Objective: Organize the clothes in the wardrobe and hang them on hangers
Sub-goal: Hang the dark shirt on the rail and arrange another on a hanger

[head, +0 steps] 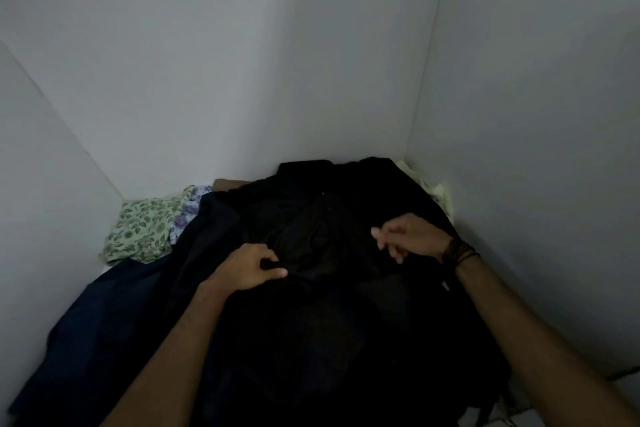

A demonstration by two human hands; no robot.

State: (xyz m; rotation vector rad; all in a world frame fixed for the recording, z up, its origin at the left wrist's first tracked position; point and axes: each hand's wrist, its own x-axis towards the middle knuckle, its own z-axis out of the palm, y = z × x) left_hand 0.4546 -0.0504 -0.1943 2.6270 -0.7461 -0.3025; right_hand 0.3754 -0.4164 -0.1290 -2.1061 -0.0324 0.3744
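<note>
Black garment [311,218] heaped in the white wardrobe corner [311,80], atop a navy garment [104,315]. Left hand [249,269] pinching a fold of the black cloth near its middle. Right hand [412,236] resting on the same cloth further right, fingers loosely curled; grip unclear. Green floral fabric [142,229] behind, left.

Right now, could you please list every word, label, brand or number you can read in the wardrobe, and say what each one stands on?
None: no readable text shows anywhere.
The black garment, gripped by the left hand and the right hand, is too dark to show any label.
The green floral cloth carries only a pattern.
The wardrobe walls are bare.
</note>
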